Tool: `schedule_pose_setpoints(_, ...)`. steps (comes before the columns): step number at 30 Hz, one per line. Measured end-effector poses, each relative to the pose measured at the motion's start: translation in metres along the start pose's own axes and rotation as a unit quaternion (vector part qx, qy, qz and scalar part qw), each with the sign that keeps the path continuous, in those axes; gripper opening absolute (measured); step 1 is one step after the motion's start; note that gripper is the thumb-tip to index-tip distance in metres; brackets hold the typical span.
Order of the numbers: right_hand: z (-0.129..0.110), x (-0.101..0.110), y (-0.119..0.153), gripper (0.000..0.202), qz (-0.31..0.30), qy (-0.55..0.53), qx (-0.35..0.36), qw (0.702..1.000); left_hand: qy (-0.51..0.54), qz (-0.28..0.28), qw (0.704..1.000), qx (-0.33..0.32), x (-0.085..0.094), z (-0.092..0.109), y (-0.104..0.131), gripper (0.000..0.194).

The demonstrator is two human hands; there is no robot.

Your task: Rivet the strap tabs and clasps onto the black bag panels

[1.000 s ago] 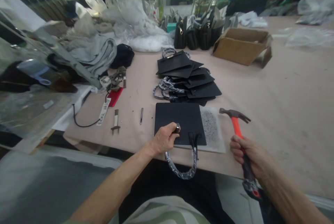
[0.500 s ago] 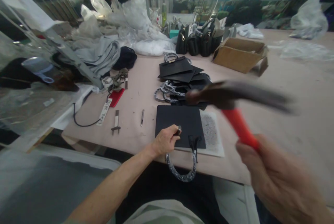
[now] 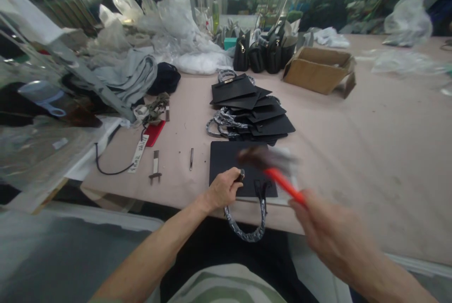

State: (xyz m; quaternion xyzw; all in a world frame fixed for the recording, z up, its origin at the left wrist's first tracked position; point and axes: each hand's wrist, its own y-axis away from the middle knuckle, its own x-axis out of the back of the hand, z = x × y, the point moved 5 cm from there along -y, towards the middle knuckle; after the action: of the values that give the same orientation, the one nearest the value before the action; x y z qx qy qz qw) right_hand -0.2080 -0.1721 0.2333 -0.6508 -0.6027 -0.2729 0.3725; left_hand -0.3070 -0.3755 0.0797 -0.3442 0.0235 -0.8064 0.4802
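Your left hand (image 3: 221,189) grips a small metal tool (image 3: 242,174) over the black panel (image 3: 224,158), lying by the near edge of the surface (image 3: 374,152). Your right hand (image 3: 328,223) grasps a blurred hammer (image 3: 282,182) above that panel.

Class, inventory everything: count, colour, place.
hammer: 1, orange-handled, right hand
rod: 1, silver, left hand
panel: 1, black, below rod
loop: 1, dark, panel's near edge
panel pile: 1, black, beyond
bags: 3+, black, far centre
box: 1, brown, beside bags
pin: 1, silver, panel's left
pronged tool: 1, greyish, left
tag: 1, white, left
flat item: 1, red, left
plastic: uncounted, clear, far side
table: 1, pinkish, beneath
left hand: 1, bare, centre
right hand: 1, bare, right
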Motion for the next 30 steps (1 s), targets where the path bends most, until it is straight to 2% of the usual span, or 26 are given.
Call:
schedule_pose_setpoints(2,0.014,-0.015,0.002,0.040,-0.050,0.020,0.005,0.999,0.005,0.003,1.000,0.005,0.000,0.000,0.000,0.015)
schedule_pose_setpoints(5,0.042,-0.018,-0.001,0.040,-0.054,0.016,-0.035,0.998,0.017,0.004,1.000,0.019,0.002,0.001,0.000,0.014)
schedule_pose_setpoints(8,0.078,-0.018,-0.008,0.041,-0.043,-0.044,-0.167,0.984,0.027,-0.004,0.999,0.035,0.004,0.004,-0.001,0.012)
schedule_pose_setpoints(10,0.102,-0.030,-0.012,0.037,-0.062,-0.080,-0.273,0.957,0.030,-0.013,0.998,0.047,0.006,0.006,-0.001,0.009)
schedule_pose_setpoints(12,0.117,-0.047,-0.017,0.034,-0.083,-0.087,-0.333,0.935,0.036,-0.016,0.998,0.052,0.007,0.008,-0.002,0.008)
schedule_pose_setpoints(16,0.120,-0.084,-0.038,0.032,-0.107,-0.058,-0.306,0.944,0.028,0.006,0.999,0.034,0.010,0.011,-0.003,0.010)
schedule_pose_setpoints(19,0.114,-0.103,-0.054,0.036,-0.100,0.027,-0.274,0.956,0.006,0.028,1.000,0.005,0.010,0.011,-0.003,0.011)
schedule_pose_setpoints(22,0.111,-0.112,-0.062,0.046,-0.096,0.111,-0.265,0.953,-0.012,0.043,0.999,-0.023,0.009,0.009,0.000,0.013)
schedule_pose_setpoints(26,0.115,-0.115,-0.063,0.050,-0.106,0.121,-0.277,0.947,-0.028,0.060,0.995,-0.079,0.007,0.012,0.010,0.013)
schedule_pose_setpoints(28,0.117,-0.116,-0.063,0.053,-0.115,0.120,-0.290,0.942,-0.020,0.087,0.994,-0.069,0.007,0.011,0.015,0.013)
schedule_pose_setpoints(30,0.119,-0.116,-0.065,0.055,-0.121,0.122,-0.304,0.937,0.006,0.120,0.993,0.002,0.008,0.003,0.017,0.011)
